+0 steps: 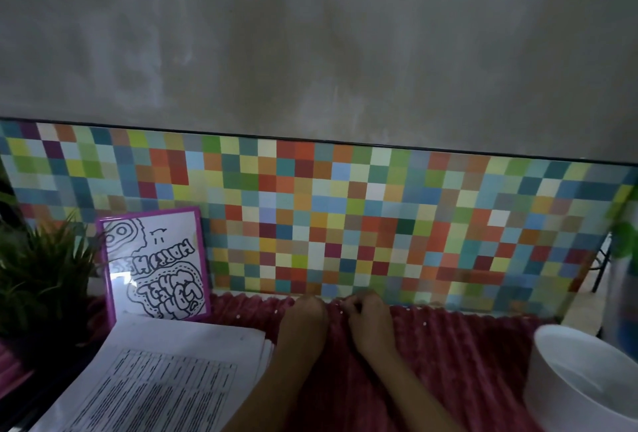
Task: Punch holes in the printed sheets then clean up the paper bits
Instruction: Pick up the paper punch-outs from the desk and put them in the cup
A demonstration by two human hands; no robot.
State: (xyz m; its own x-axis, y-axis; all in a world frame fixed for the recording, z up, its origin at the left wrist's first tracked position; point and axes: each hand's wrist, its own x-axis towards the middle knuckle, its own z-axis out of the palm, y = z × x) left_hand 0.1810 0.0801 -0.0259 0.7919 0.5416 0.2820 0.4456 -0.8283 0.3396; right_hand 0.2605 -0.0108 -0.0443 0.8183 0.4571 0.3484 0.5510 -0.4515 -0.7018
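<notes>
Red bumpy cloth (pixel 448 362) covers the table, and tiny white paper bits (pixel 237 317) lie on it. The bits sit in a loose line along the far edge of the cloth, just in front of the board of coloured squares (pixel 345 210). The line runs from left to right. Some bits are to the left of the hands, some are between them, and some are to the right.

Both hands reach out to that far edge and are close together. The left hand (pixel 303 317) shows only its back. Its fingers bend down out of sight, so I cannot tell if it holds anything. The right hand (pixel 369 317) has curled fingers with the tips pulled together, pinching at the bits by the cloth edge.

Printed sheets (pixel 165 373) lie in a stack near the left arm, well back from the bits. No hole punch is in view. I think the punching is done and the picking up is going on.

On the right stands a white bowl (pixel 538 338), nearer to the right hand. If the bits go in there, the right hand has the shorter trip. The bits far on the left are closer to the left hand. They are very small and the cloth has deep grooves, so some may hide in them.
</notes>
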